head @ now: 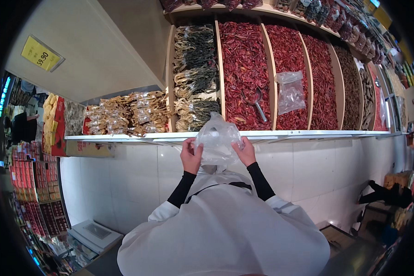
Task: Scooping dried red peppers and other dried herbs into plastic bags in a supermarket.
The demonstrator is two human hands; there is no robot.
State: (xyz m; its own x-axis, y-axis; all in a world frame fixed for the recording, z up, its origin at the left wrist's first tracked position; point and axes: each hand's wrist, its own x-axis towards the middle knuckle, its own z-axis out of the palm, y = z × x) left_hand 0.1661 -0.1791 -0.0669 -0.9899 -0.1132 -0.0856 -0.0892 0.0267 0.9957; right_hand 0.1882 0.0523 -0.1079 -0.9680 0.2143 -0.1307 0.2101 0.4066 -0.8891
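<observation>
A clear plastic bag (217,139) is stretched between my two hands, just in front of the display's white front edge. My left hand (191,157) pinches its left side between thumb and fingers. On the other side, my right hand (245,151) grips the bag's right edge. The bag looks thin and crumpled, and I make out nothing inside it. Beyond it lies a bin of dried red chillies (245,69) with a metal scoop (257,103) resting on top. Another clear plastic bag (291,93) lies on the chillies of the neighbouring bin.
Wooden dividers (268,69) separate the bins. Bundled dried goods (195,79) fill the bin at left, with more bundles (134,114) beside it. A white panel (89,45) bears a yellow price tag (43,53). A person in dark clothes (388,194) is at far right.
</observation>
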